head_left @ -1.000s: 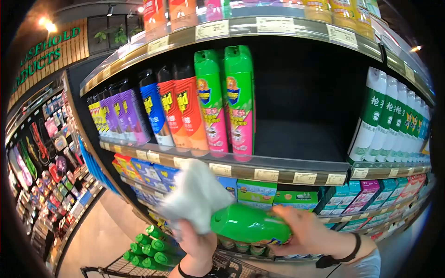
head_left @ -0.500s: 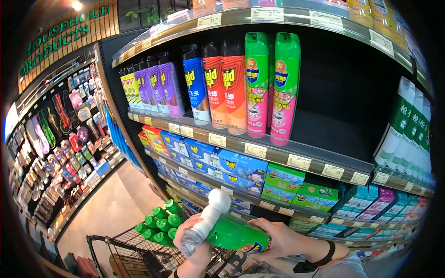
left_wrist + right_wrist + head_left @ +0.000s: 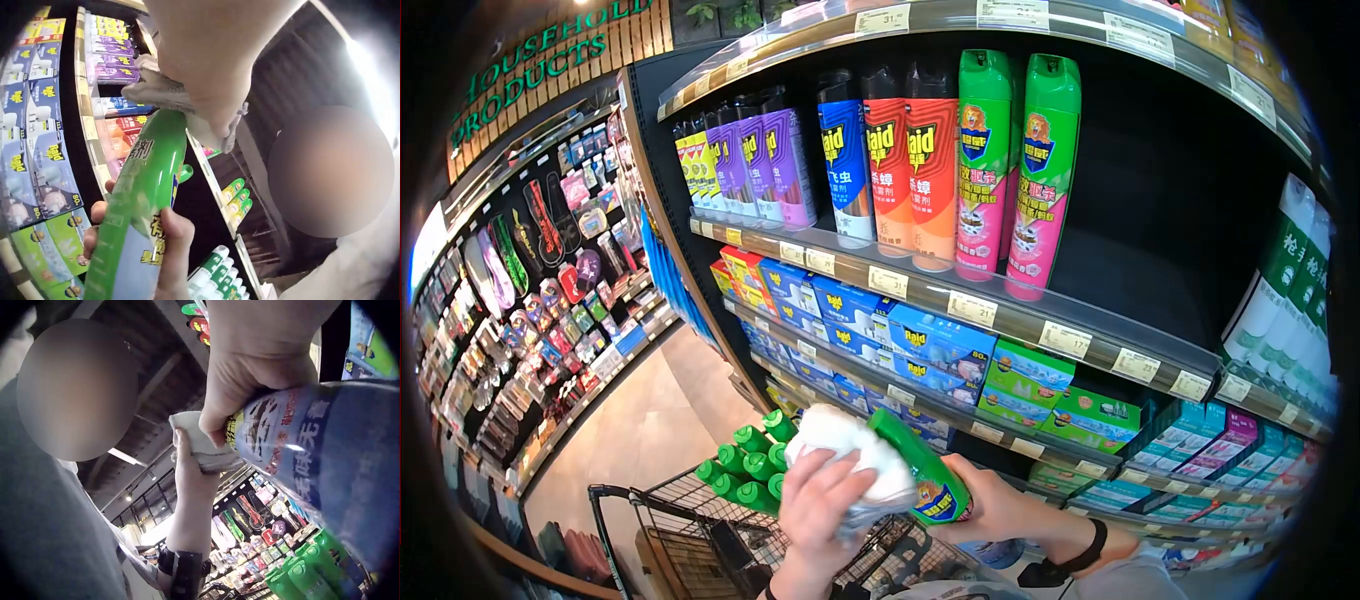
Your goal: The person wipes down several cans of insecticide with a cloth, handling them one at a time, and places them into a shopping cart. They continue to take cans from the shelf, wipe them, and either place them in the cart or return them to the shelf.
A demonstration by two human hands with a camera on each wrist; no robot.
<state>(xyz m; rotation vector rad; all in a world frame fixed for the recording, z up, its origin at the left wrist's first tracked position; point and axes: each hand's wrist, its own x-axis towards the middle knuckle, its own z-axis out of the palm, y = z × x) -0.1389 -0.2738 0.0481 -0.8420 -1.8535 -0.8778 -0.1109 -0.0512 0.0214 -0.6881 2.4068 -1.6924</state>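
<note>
My left hand (image 3: 825,500) holds a folded white cloth (image 3: 845,440) at the top end of a green spray can (image 3: 915,455). Fingers spread over the cloth, which hides part of the can. Lower down, my right hand (image 3: 1000,505) grips the can's body, keeping it tilted. In the left wrist view the can (image 3: 156,169) runs up to the cloth, with the right thumb (image 3: 177,234) along its side. The right wrist view shows the can's blue printed side (image 3: 300,437) close up, and the left thumb (image 3: 181,444) on the cloth (image 3: 200,434).
A shopping cart (image 3: 670,510) stands below my hands, with several green-capped cans (image 3: 750,465) in it. Ahead, a shelf (image 3: 1135,335) carries Raid cans (image 3: 890,170) and two green-and-pink cans (image 3: 1045,170). Boxes (image 3: 930,345) fill the lower shelves.
The head view has swung, so the shelf sits further right. The can has gone from lying nearly level to tilted, and the left hand has turned, its fingers now over the cloth.
</note>
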